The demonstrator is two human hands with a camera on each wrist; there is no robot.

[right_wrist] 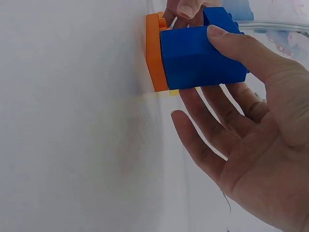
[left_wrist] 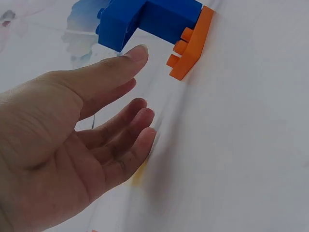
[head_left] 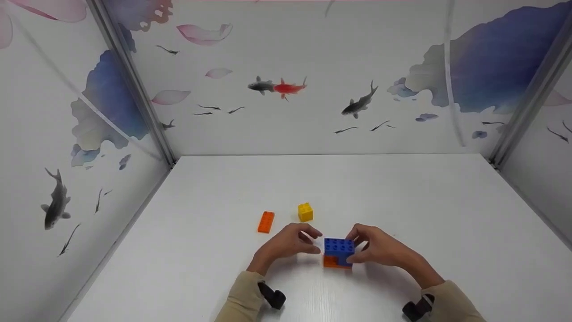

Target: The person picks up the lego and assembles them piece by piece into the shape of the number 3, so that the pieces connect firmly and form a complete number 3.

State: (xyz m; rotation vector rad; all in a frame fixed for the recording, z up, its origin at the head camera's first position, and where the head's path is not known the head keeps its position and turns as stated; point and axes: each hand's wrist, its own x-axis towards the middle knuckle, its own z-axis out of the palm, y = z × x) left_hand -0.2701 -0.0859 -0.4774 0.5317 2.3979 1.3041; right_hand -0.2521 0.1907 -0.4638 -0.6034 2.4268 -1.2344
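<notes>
A toy building-block stack stands on the table in front of me. A studded blue brick (head_left: pixel 339 244) lies across its top and juts out to the left. Under its right part is a second blue block (right_wrist: pixel 193 60), set on a flat orange brick (head_left: pixel 331 261) at the bottom. My right hand (head_left: pixel 382 247) pinches the blue blocks from the right, thumb on the near face and fingers behind. On the other side, my left hand (head_left: pixel 292 241) is beside the stack, holding nothing, its thumb tip close to the overhanging blue end in the left wrist view.
Beyond my left hand, another flat orange brick (head_left: pixel 266 222) and a small yellow block (head_left: pixel 305 212) lie on the white table (head_left: pixel 357 188). White panels painted with fish (head_left: pixel 357 105) enclose the table at the back and both sides.
</notes>
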